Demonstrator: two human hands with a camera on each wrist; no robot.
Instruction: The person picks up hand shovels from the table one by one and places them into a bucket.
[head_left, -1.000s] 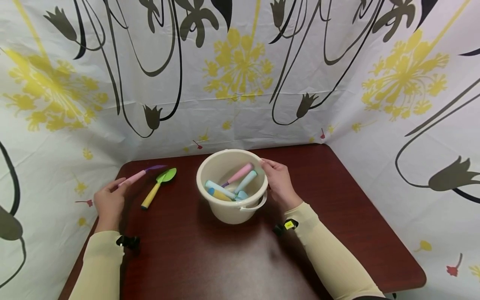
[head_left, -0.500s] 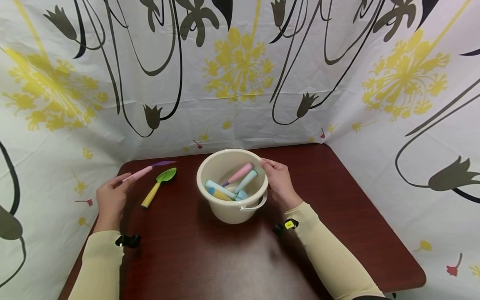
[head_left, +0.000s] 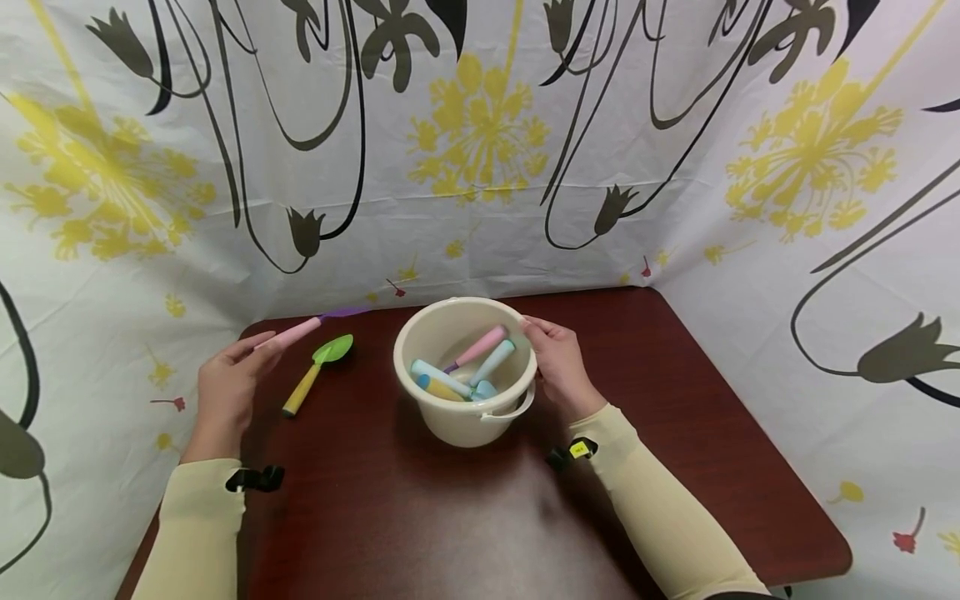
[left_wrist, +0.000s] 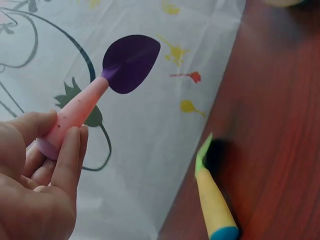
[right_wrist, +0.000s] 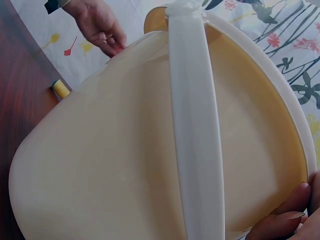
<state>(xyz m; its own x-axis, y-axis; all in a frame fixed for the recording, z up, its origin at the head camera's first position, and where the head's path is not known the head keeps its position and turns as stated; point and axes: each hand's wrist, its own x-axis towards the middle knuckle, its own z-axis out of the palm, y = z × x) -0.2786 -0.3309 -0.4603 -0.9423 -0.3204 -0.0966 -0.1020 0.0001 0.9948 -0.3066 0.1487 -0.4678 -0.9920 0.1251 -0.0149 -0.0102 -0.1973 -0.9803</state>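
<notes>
My left hand point(head_left: 228, 392) pinches a small garden trowel point(left_wrist: 82, 107) by its pink handle. The purple blade point(left_wrist: 131, 64) points away from the fingers, above the table. Just right of that hand lies another trowel point(head_left: 303, 390), with a yellow handle and a green blade. At the table's middle, my right hand point(head_left: 557, 362) grips the right rim of a cream bucket point(head_left: 457, 425). Inside the bucket are several tools, among them one with a pink handle point(head_left: 480, 346), pale blue ones point(head_left: 493, 362) and a yellow handle point(head_left: 441, 389). Their lower ends are partly hidden.
The bucket's white carrying handle point(head_left: 510, 412) hangs down at its front right side. The dark red-brown table point(head_left: 450, 517) has flower-patterned white sheeting point(head_left: 480, 233) along its back and sides.
My left hand has moved a little right and up with the pink-handled trowel, whose blade now reaches over the green one. The right hand and bucket have stayed put.
</notes>
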